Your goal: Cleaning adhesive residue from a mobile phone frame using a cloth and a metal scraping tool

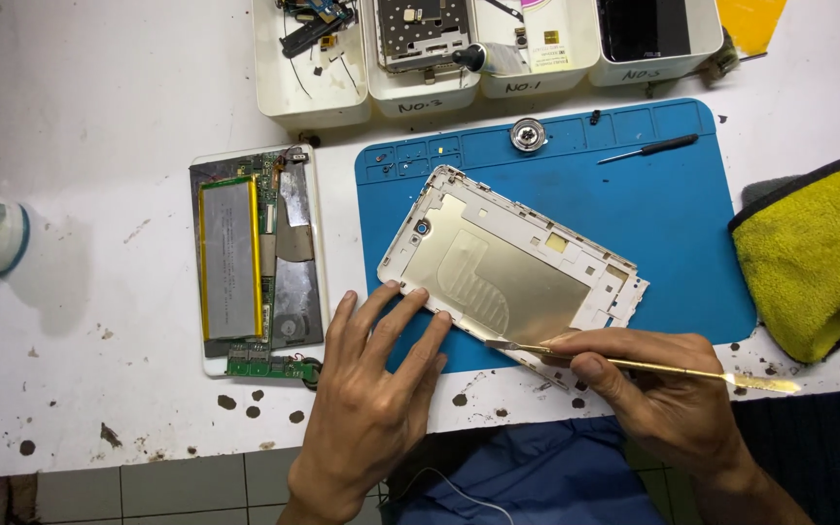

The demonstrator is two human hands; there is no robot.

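Here, on a blue work mat (653, 224), a white tablet frame (507, 267) with a gold metal plate lies tilted. The left hand (371, 389) presses it, fingers spread; the right hand (663, 389) pinches a thin brass spudger (673, 367), apparently at its lower edge.

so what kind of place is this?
Likely an electronics repair bench. A blue work mat carries a white tablet frame, an opened tablet with its battery showing lies beside it, and white parts trays line the back edge.
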